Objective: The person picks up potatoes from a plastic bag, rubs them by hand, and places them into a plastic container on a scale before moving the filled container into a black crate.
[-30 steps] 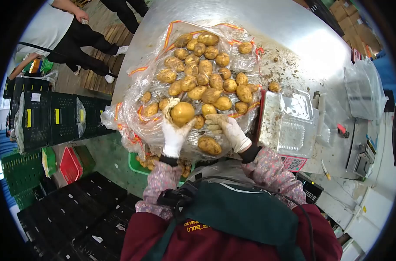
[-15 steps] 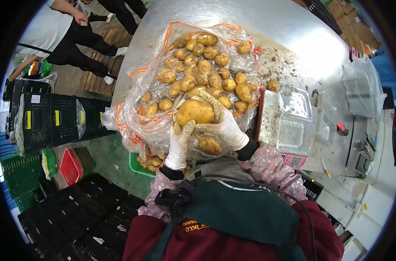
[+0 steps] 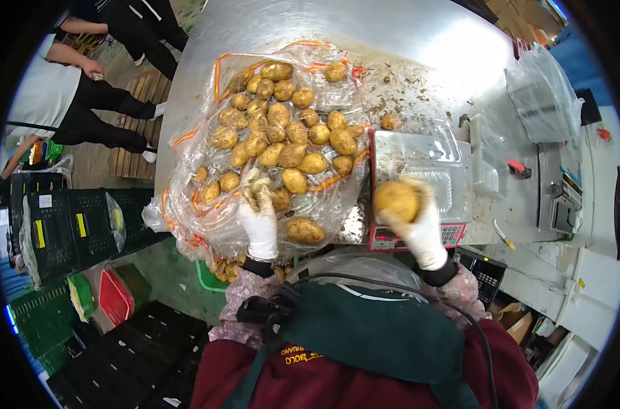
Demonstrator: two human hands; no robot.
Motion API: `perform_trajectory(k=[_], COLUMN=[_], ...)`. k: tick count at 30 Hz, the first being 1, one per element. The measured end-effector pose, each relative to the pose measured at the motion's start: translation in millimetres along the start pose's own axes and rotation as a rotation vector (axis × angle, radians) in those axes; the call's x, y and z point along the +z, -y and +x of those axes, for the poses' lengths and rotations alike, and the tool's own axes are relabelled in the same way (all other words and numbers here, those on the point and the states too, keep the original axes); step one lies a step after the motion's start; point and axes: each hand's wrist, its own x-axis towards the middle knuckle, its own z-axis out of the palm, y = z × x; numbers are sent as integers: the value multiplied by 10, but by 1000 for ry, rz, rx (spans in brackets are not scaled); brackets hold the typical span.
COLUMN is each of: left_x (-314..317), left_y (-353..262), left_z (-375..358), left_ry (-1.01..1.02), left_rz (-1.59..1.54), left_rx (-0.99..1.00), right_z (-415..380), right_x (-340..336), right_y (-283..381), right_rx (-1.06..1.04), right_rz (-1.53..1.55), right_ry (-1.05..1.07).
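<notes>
My right hand [image 3: 424,228], in a dirty white glove, is closed around a large potato [image 3: 396,201] and slightly blurred. It is over the left part of a red-edged scale [image 3: 380,240], beside a clear plastic clamshell box [image 3: 438,184]. My left hand [image 3: 257,208], also gloved, is over a clear plastic bag [image 3: 187,150] with its soiled fingers stretched forward and nothing seen in them. Beside those fingers lies a small potato [image 3: 281,199]. Many loose potatoes [image 3: 277,114] are spread on the bag, and a big one [image 3: 305,230] lies near the table's front edge.
Dirt crumbs are scattered on the metal table [image 3: 364,31]. A green crate [image 3: 211,278] of potatoes is below the front edge. Black crates [image 3: 58,225] stand at left, near other people. Plastic bags [image 3: 543,95] and a red-handled tool [image 3: 519,168] are at right.
Both hands held the large potato together over the bag. My right hand has carried it rightward to the scale; my left hand has let go. The view has shifted to the right.
</notes>
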Motion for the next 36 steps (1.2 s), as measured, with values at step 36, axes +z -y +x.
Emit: perform_trajectory(k=[36], left_x=[186], left_y=[-134], left_z=[-48], left_ry=[359], left_rz=[-229], left_rx=[-490], right_z=[495], right_x=[1170], right_y=[-191], right_rx=[497], right_rz=[1079], right_ry=[439])
